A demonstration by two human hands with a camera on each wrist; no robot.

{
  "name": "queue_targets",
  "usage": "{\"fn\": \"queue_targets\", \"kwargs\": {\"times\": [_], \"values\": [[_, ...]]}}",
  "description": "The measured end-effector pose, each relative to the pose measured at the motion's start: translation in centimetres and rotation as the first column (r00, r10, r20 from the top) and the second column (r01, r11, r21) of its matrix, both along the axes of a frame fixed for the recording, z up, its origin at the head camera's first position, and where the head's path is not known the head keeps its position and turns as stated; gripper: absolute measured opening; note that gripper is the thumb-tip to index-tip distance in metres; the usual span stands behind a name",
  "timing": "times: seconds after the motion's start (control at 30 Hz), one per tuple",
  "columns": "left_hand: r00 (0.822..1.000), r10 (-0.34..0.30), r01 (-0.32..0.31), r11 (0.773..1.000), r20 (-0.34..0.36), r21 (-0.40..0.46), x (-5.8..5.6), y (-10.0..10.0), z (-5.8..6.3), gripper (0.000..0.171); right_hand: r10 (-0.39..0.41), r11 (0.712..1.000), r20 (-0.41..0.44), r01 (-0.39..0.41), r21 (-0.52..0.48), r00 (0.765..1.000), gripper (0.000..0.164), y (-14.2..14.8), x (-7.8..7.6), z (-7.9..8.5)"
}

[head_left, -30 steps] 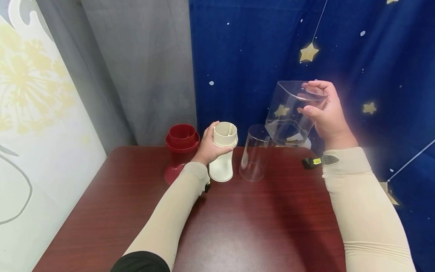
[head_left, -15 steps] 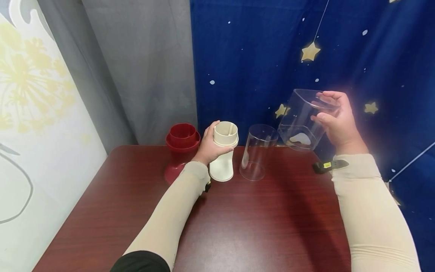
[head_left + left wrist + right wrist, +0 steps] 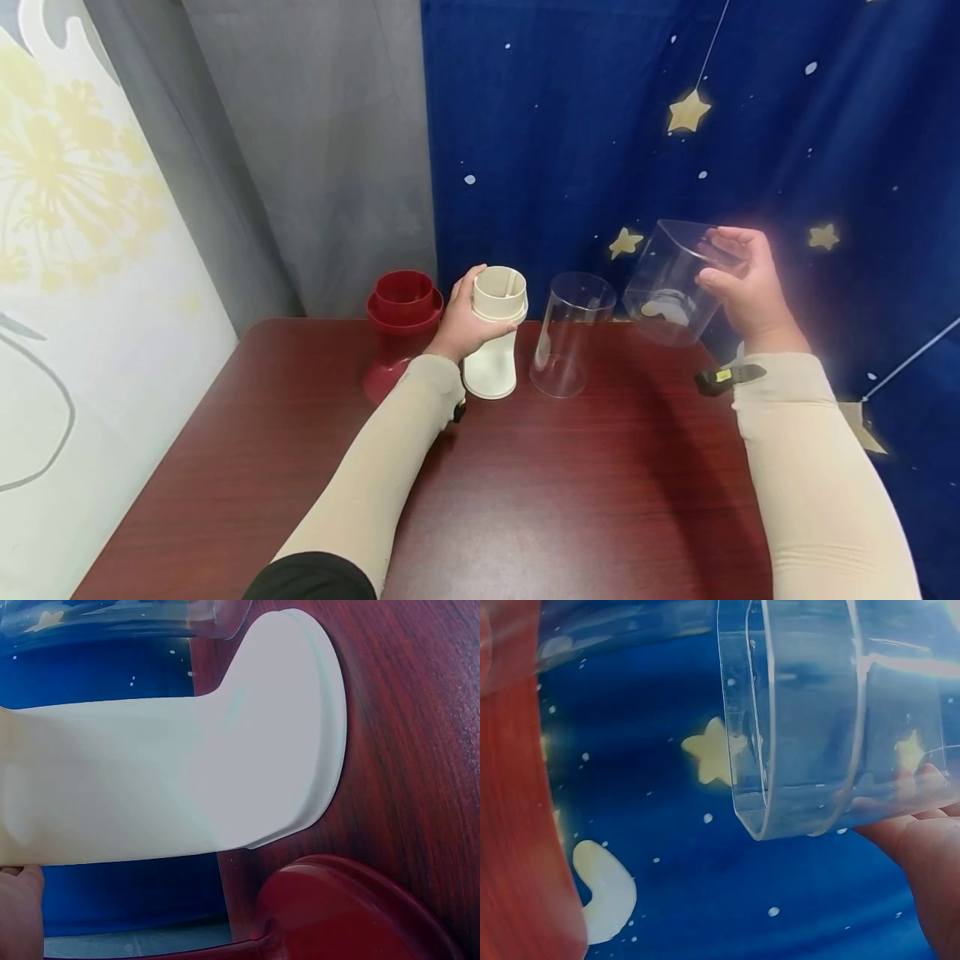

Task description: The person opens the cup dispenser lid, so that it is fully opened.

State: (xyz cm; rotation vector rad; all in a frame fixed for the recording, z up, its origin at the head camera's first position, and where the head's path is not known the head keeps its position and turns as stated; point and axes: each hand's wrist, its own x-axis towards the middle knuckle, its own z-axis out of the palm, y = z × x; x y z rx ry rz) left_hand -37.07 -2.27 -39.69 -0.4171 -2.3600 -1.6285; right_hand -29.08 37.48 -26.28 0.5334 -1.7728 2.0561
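Observation:
My left hand (image 3: 467,323) grips the collar of a cream plastic stand (image 3: 491,371), which stands upright on the table with its flared foot down. In the left wrist view the cream stand (image 3: 150,772) fills the middle, and only a bit of the hand (image 3: 21,911) shows at the lower left. Up at the right, my right hand (image 3: 750,287) holds a clear plastic container (image 3: 671,279) near its upper end, tilted and off the table. From the right wrist view, the fingers lie against the clear container (image 3: 802,735) at its side.
Left of the cream stand is a red stand (image 3: 405,304) of similar shape, partly behind the left forearm. A clear cylinder (image 3: 573,342) stands upright to its right. The brown table (image 3: 525,500) ends just behind them, before a blue star-patterned curtain (image 3: 555,125).
The right hand has moved right and down with the clear container, away from the clear cylinder. My left hand stays on the cream stand.

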Motion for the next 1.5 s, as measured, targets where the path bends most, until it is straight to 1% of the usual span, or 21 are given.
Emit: {"fn": "queue_targets", "kwargs": {"times": [0.1, 0.2, 0.27, 0.33, 0.4, 0.47, 0.57, 0.7, 0.8, 0.87, 1.03, 1.23, 1.33, 1.47, 1.5], "values": [[1.0, -0.005, 0.005, 1.0, 0.003, 0.001, 0.1, -0.1, 0.1, 0.119, -0.038, 0.997, 0.022, 0.037, 0.065, 0.999, 0.057, 0.5, -0.1, -1.0], [1.0, -0.006, 0.006, 1.0, 0.006, 0.001, 0.1, -0.1, 0.1, 0.118, -0.099, 0.986, 0.041, 0.093, 0.141, 0.994, 0.058, 0.9, -0.4, -2.3], [1.0, -0.004, 0.004, 1.0, 0.006, 0.001, 0.1, -0.2, 0.1, 0.118, -0.171, 0.959, 0.043, 0.156, 0.237, 0.984, 0.059, 1.1, -0.6, -3.1], [1.0, -0.002, 0.002, 1.0, 0.004, -0.001, 0.1, -0.2, 0.1, 0.119, -0.23, 0.926, 0.047, 0.204, 0.318, 0.972, 0.061, 1.2, -0.8, -4.0], [1.0, -0.001, 0.001, 1.0, 0.003, -0.001, 0.1, -0.3, 0.1, 0.119, -0.272, 0.897, 0.055, 0.232, 0.377, 0.961, 0.063, 1.3, -0.9, -4.9], [1.0, -0.004, 0.004, 1.0, 0.0, 0.0, 0.1, -0.4, 0.0, 0.119, -0.296, 0.878, 0.069, 0.243, 0.413, 0.953, 0.063, 1.4, -0.8, -5.8], [1.0, -0.007, 0.007, 1.0, -0.001, 0.003, 0.1, -0.5, -0.1, 0.119, -0.303, 0.879, 0.096, 0.239, 0.413, 0.948, 0.064, 1.4, -0.7, -7.0], [1.0, 0.0, 0.0, 1.0, 0.001, 0.003, 0.2, -0.5, -0.2, 0.119, -0.321, 0.865, 0.103, 0.247, 0.436, 0.942, 0.066, 1.1, -0.8, -9.0], [1.0, 0.003, -0.003, 1.0, 0.002, 0.005, 0.3, -0.6, -0.1, 0.119, -0.332, 0.847, 0.105, 0.247, 0.47, 0.937, 0.07, 0.7, -1.1, -10.5], [1.0, 0.004, -0.004, 1.0, 0.002, 0.005, 0.3, -0.6, -0.1, 0.118, -0.339, 0.829, 0.103, 0.245, 0.502, 0.935, 0.074, 0.5, -1.3, -11.3], [1.0, 0.002, -0.002, 1.0, 0.005, 0.013, 0.4, -0.5, 0.0, 0.117, -0.338, 0.79, 0.128, 0.208, 0.576, 0.932, 0.081, 0.1, -1.4, -12.9], [1.0, -0.004, 0.004, 1.0, 0.006, 0.006, 0.4, -0.6, -0.2, 0.118, -0.316, 0.786, 0.167, 0.158, 0.598, 0.934, 0.085, -0.2, -1.2, -14.3], [1.0, -0.003, 0.003, 1.0, 0.002, 0.003, 0.4, -0.7, -0.3, 0.117, -0.32, 0.78, 0.178, 0.152, 0.607, 0.931, 0.085, -0.3, -1.1, -14.8], [1.0, 0.0, 0.0, 1.0, -0.001, 0.005, 0.2, -0.8, -0.3, 0.116, -0.323, 0.779, 0.178, 0.154, 0.607, 0.93, 0.084, -0.1, -1.4, -15.6], [1.0, 0.001, -0.001, 1.0, -0.002, 0.005, 0.2, -0.8, -0.4, 0.117, -0.319, 0.783, 0.177, 0.154, 0.602, 0.931, 0.084, 0.0, -1.4, -15.8]]}}
